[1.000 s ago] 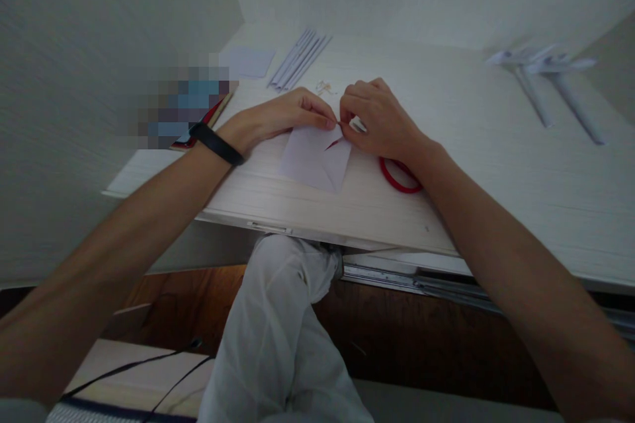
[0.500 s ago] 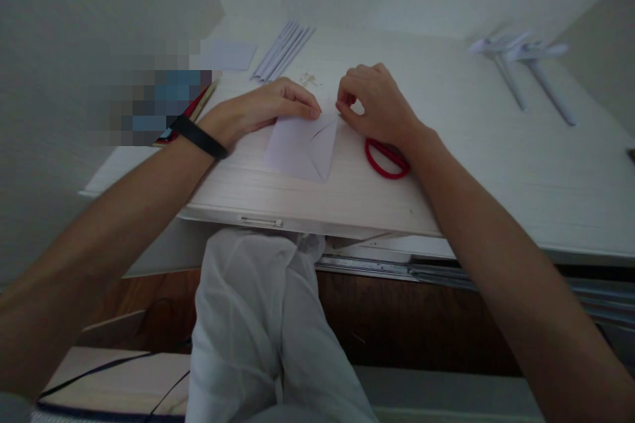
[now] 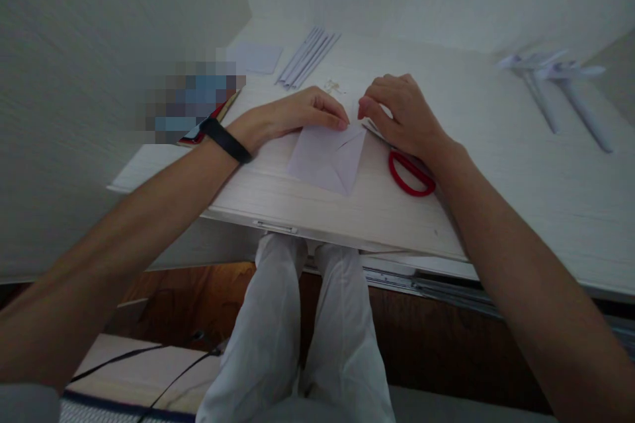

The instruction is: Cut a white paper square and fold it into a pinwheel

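Two hands at one folded sheet on a pale wooden desk.
The left hand presses its fingertips together on the one folded white paper sheet; the right hand, fingers curled and empty, hovers beside it, over one pair of red-handled scissors.

Red scissors, pale lilac paper (black wristband)

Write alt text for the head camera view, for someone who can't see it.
Two bare hands work a folded white paper on a pale desk: the left hand presses its top edge, the right hand hovers beside it, over red-handled scissors. Rolled paper strips lie behind.
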Motion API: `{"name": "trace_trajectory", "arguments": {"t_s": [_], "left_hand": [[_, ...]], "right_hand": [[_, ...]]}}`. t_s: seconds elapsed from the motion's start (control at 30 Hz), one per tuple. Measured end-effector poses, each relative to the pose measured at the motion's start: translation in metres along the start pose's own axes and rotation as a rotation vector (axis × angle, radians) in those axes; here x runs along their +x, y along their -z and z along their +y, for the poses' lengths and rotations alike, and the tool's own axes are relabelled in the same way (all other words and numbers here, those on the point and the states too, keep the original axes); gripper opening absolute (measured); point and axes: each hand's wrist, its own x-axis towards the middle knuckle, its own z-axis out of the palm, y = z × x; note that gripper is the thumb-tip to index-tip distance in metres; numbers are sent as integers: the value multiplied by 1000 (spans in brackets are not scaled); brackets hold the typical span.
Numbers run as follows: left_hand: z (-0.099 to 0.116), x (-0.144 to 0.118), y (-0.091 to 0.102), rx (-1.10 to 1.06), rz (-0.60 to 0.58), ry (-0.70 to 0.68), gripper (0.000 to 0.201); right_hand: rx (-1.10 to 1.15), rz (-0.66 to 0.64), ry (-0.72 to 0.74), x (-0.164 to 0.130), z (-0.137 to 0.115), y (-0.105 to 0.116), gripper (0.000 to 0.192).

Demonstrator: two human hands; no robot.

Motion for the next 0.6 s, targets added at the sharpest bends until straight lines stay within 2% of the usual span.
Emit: {"name": "trace_trajectory", "arguments": {"t_s": [0.1, 0.27, 0.43, 0.6], "left_hand": [[2, -1, -1, -25, 8, 44, 7], [4, 0, -2, -37, 35, 72, 9], [6, 0, -4, -20, 67, 122, 11], [4, 0, -4, 2, 78, 112, 8]], "right_hand": [[32, -43, 26, 2, -4, 1, 40], [-57, -55, 86, 6, -8, 7, 27], [-118, -83, 110, 6, -8, 12, 28], [-126, -131, 127, 5, -11, 10, 24]]}}
